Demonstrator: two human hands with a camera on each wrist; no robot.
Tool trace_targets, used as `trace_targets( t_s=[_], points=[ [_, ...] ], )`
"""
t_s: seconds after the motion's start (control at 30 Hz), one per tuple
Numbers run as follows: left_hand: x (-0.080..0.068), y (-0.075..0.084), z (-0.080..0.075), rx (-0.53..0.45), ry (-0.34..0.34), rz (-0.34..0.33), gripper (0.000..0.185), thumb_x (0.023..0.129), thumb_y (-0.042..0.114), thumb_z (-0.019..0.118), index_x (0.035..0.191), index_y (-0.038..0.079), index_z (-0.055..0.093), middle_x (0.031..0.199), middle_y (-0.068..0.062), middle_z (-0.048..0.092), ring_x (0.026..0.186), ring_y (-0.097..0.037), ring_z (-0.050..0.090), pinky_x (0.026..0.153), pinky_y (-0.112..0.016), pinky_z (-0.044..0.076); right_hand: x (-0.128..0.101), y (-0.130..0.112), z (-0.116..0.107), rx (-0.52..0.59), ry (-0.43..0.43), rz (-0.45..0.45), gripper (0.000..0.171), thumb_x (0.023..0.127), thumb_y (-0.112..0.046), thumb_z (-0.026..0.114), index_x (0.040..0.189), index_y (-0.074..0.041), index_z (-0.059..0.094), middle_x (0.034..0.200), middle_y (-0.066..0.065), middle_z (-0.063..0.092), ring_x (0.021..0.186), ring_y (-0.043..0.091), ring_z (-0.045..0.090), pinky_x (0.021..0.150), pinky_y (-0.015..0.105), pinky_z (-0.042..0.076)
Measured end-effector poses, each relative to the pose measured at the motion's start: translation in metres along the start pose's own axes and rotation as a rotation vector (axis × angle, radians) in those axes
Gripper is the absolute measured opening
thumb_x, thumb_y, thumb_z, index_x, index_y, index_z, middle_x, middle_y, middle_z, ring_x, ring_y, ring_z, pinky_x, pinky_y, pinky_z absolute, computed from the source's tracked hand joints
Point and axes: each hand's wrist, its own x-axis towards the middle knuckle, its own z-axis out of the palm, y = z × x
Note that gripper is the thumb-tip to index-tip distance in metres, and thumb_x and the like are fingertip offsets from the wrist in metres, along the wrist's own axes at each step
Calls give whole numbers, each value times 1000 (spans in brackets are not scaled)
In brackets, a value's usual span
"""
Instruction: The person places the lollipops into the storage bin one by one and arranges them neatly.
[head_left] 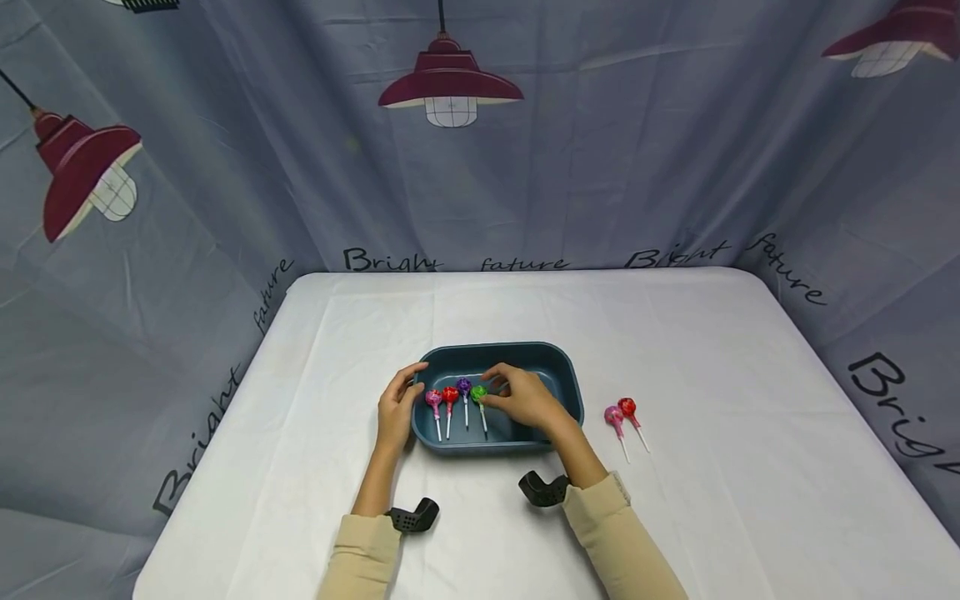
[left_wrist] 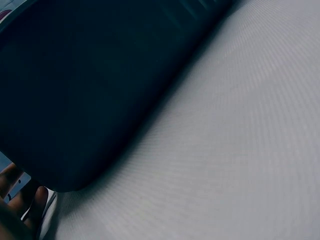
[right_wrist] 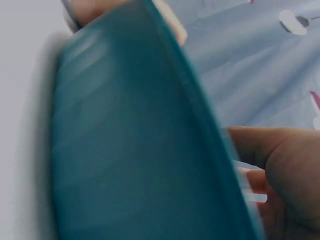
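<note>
A dark teal tray holds a row of lollipops: a pink lollipop, a red lollipop, a purple lollipop and a green lollipop. My right hand reaches over the tray, thumb and fingertips round the green candy head; its white stick points toward me. At the tray's left end, my left hand holds the rim. The left wrist view has the tray's dark outer side with left fingers at its corner. The tray wall hides most of the right fingers in the right wrist view.
Right of the tray, another pink lollipop and another red lollipop lie side by side on the white tablecloth. A grey curtain printed with lamps and writing surrounds the table. Each wrist wears a black camera mount.
</note>
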Motion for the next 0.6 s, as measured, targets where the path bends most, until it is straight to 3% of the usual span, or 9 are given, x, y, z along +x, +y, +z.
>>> trace_targets(
  t_s=[0.1,0.3,0.6],
  points=[
    [1,-5,0,-2,1,3,29,90,2,51,116,7,62,121,-7,58,115,-14,49,97,-20,34,-9,-1,-6,19,29,-21,32,84,-18,67,114,-6,60,107,13,62,93,25,59,77,39,48],
    [-4,20,0,-3,-15,0,30,89,-1,50,118,-1,60,122,-16,56,116,-21,48,95,-16,34,-27,6,-14,70,107,-49,29,86,-20,66,112,-8,62,106,8,63,90,22,59,75,35,48],
    [-6,22,0,8,-16,-18,30,90,-1,50,118,0,60,124,-15,55,116,-20,47,96,-17,33,-50,22,-35,153,246,-181,22,88,-18,62,107,-7,63,101,5,65,84,15,58,72,31,47]
  ],
)
